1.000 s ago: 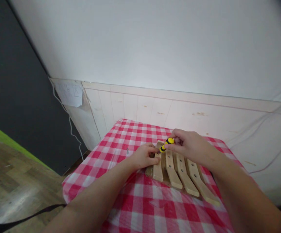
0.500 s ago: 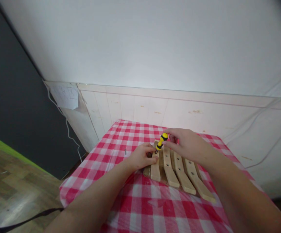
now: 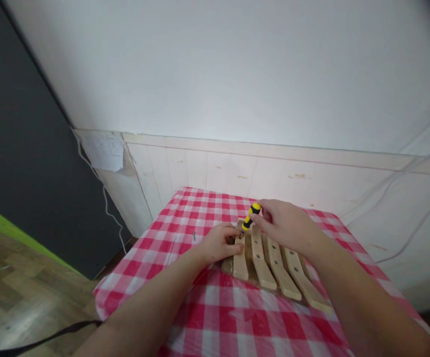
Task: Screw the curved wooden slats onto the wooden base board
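My right hand (image 3: 280, 220) is closed around a small yellow-and-black screwdriver (image 3: 251, 216). The tool leans to the right, its tip down at a hole in the leftmost wooden slat (image 3: 241, 267). My left hand (image 3: 222, 241) grips that slat, thumb and fingers closed on it beside the tip. Any screw under the tip is too small to make out. Three more bent wooden slats (image 3: 264, 270) with dark holes lie to the right, side by side on a brownish base (image 3: 227, 267).
A small metal screw or pin (image 3: 194, 236) lies left of my left hand on the red-and-white checked tablecloth (image 3: 185, 218). Behind the table stands a white panelled wall (image 3: 215, 171). A white cable (image 3: 107, 203) hangs at the left, near a paper sheet (image 3: 105, 152).
The screwdriver's handle tilts further to the right, with my right hand shifted slightly. My left hand stays on the leftmost slat. The whole view has moved a little.
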### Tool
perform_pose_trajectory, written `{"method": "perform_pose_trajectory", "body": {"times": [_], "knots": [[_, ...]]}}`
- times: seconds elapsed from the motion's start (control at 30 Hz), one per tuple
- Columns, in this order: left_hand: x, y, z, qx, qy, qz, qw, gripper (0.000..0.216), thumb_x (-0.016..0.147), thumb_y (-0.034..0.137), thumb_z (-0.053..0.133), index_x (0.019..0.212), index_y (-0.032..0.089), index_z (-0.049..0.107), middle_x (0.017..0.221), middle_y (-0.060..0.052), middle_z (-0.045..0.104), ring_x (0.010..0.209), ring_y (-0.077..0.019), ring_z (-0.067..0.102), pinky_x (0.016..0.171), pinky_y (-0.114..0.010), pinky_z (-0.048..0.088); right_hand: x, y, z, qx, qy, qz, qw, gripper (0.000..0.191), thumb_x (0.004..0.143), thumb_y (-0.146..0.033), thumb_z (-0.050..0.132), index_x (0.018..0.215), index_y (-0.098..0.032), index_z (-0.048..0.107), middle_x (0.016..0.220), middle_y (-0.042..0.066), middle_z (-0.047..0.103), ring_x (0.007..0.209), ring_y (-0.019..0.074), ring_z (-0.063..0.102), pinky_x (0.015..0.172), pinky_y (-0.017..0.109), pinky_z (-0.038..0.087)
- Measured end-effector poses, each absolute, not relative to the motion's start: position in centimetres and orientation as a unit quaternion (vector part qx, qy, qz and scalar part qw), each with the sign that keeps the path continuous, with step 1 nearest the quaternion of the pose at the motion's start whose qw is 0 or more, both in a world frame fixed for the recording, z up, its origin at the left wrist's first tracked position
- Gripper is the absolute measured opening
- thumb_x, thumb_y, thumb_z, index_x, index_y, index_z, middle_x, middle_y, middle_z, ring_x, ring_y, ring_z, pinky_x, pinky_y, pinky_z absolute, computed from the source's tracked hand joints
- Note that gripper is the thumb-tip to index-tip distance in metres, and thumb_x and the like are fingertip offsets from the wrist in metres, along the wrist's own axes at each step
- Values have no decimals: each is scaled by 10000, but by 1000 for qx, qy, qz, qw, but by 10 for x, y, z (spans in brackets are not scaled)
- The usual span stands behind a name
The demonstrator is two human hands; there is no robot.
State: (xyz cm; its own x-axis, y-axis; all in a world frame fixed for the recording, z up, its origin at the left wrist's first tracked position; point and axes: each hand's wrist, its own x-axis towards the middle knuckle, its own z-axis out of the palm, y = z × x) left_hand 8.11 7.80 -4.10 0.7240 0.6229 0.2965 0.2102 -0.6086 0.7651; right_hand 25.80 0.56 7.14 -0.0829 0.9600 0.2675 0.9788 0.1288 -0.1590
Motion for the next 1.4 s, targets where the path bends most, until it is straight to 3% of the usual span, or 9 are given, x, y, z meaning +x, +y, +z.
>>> {"method": "perform_pose_trajectory", "body": {"times": [0.13, 0.27, 0.5, 0.67, 0.9, 1.03, 1.13, 1.27, 1.4], "knots": [[79, 77, -37, 835, 242, 272, 411, 293, 748, 234, 639, 1012, 124, 701, 797, -33, 614, 694, -124, 538, 609, -220, 406, 259, 3, 76, -652, -723, 0, 230, 226, 881, -383, 445, 843, -201, 572, 766, 28, 638, 674, 159, 552, 602, 274, 329], [71, 82, -27, 756, 318, 347, 456, 304, 783, 230, 571, 1053, 119, 657, 696, -7, 607, 561, -86, 516, 509, -192, 388, 255, -5, 82, -651, -735, 33, 186, 263, 865, -427, 464, 829, -204, 599, 769, 38, 655, 678, 174, 567, 587, 278, 327], [52, 87, 0, 625, 340, 416, 566, 229, 760, 338, 546, 650, 138, 549, 589, -1, 577, 388, -69, 451, 341, -199, 324, 238, -19, 89, -622, -754, 35, 208, 222, 840, -373, 475, 824, -193, 604, 731, 43, 647, 644, 168, 553, 571, 272, 323], [47, 86, 7, 644, 386, 394, 531, 193, 726, 302, 511, 601, 155, 507, 484, 43, 462, 361, -51, 356, 346, -193, 226, 223, -26, 91, -633, -736, 18, 239, 62, 770, -262, 484, 783, -205, 504, 653, 8, 591, 580, 146, 508, 542, 255, 287], [37, 91, 13, 689, 463, 325, 453, 184, 745, 218, 345, 564, 195, 337, 436, 62, 307, 361, -64, 260, 393, -213, 252, 217, -28, 89, -650, -729, 8, 215, 51, 770, -254, 460, 787, -212, 435, 673, 14, 568, 605, 149, 497, 556, 251, 260], [29, 101, 7, 718, 541, 262, 350, 209, 747, 242, 411, 550, 179, 433, 459, 19, 411, 464, -110, 445, 481, -225, 350, 220, -26, 88, -650, -733, 2, 200, 62, 760, -259, 476, 780, -204, 455, 698, 30, 587, 627, 154, 497, 565, 254, 256], [22, 107, -4, 727, 606, 198, 255, 159, 694, 248, 543, 564, 156, 533, 562, -64, 572, 738, -223, 617, 654, -279, 445, 221, -27, 92, -656, -730, -10, 194, 63, 756, -263, 475, 753, -207, 446, 675, 27, 578, 619, 157, 487, 556, 257, 245], [16, 112, -13, 736, 636, 119, 200, 141, 681, 219, 572, 712, 115, 662, 846, -190, 695, 929, -344, 640, 788, -396, 470, 221, -30, 95, -654, -731, -11, 195, 54, 767, -260, 462, 756, -208, 449, 645, 16, 565, 589, 151, 480, 537, 255, 237], [15, 114, -11, 744, 632, 82, 198, 238, 725, 255, 537, 818, 110, 701, 971, -207, 704, 967, -327, 638, 809, -380, 482, 222, -28, 91, -642, -742, 7, 192, 61, 779, -270, 464, 777, -210, 458, 652, 14, 578, 595, 162, 502, 535, 261, 255]]}}
